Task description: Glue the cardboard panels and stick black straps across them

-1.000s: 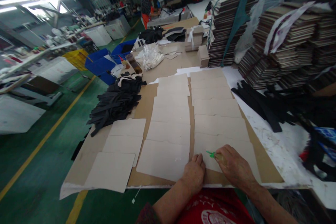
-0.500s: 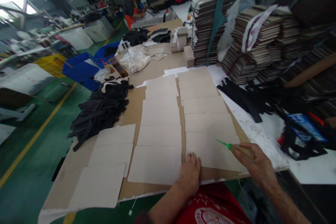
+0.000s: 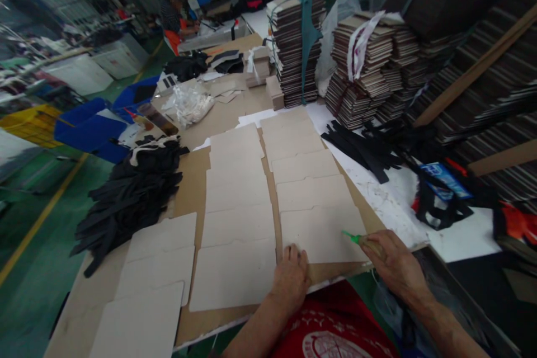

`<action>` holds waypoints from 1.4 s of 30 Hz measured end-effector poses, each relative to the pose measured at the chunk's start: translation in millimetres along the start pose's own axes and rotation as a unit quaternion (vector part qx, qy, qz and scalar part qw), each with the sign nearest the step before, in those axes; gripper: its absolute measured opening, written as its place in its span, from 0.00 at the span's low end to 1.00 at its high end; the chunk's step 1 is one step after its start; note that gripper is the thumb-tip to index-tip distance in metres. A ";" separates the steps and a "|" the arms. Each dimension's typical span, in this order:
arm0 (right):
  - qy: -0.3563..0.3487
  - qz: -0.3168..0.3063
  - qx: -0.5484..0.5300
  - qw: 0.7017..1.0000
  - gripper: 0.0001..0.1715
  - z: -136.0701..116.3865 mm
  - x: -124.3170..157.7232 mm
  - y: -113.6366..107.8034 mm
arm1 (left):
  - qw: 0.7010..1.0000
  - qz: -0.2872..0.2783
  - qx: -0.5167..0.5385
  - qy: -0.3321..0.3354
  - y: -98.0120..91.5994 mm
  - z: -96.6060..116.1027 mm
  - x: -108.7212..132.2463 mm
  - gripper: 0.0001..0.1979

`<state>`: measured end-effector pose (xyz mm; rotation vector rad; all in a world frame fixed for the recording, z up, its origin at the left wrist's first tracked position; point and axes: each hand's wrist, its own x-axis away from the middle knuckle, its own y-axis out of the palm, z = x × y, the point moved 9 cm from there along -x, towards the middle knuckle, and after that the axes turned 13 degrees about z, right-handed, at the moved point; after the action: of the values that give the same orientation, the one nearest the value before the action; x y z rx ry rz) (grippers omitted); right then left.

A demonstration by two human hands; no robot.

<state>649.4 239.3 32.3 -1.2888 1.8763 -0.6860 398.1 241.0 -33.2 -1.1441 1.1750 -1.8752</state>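
Note:
My right hand is wrapped round a tan squeeze bottle with a thin green nozzle. The nozzle points left over the right part of the nearest beige cardboard panel in the right-hand column; I cannot tell whether its tip touches the board. At that panel's lower left corner lies my left hand, fingers stretched out and holding nothing. Beside it, to the left, is the nearest panel of the middle column. A third overlapping column of panels lies farther left.
Black fabric strips are heaped at the table's left edge, with more strips on the right. Tied board stacks stand at the back, near a clear plastic bag. Blue bins stand left. Another person works far off.
The view has turned right, so the table and stacks appear farther left. Over the panel, the bottle's nozzle has shifted slightly right and nearer to me. My left hand keeps its place at the panel's corner.

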 end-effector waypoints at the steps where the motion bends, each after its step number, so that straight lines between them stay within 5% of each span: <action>1: -0.012 -0.006 0.018 1.000 0.15 -2.7 -1.3 1.5 | 1.000 0.002 0.002 -0.001 0.6 -0.2 -0.1 0.36; 7: -0.045 -0.038 0.100 0.993 0.09 -6.7 -11.0 -1.2 | 1.000 0.013 0.009 0.002 0.3 -0.5 0.3 0.36; 19: -0.003 -0.057 0.036 0.998 0.13 8.4 -3.1 5.1 | 1.000 -0.002 0.015 -0.002 2.9 -2.7 0.3 0.38; 24: 0.033 -0.015 0.019 0.999 0.16 5.0 -9.6 4.8 | 1.000 -0.004 0.024 -0.007 -0.1 -0.7 3.2 0.38; 28: 0.106 0.073 -0.031 0.991 0.22 15.7 -22.8 -7.3 | 0.999 0.012 0.051 -0.003 -20.1 -2.8 2.9 0.35; 31: 0.126 0.107 -0.042 0.985 0.24 22.3 -41.6 -6.8 | 0.998 0.056 0.037 -0.001 -47.3 -13.7 -11.1 0.20; 34: 0.069 0.108 -0.026 0.991 0.24 14.3 -69.3 2.0 | 0.997 0.081 0.004 -0.003 -65.5 -28.2 -37.1 0.15; 42: -0.049 0.049 0.050 0.996 0.16 -3.2 -106.1 33.8 | 0.997 0.061 -0.052 -0.004 -53.1 -48.7 -84.8 0.16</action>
<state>651.5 350.5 37.6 -1.1392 1.7904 -0.6453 385.8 351.2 -23.8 -1.1085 1.3220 -1.7337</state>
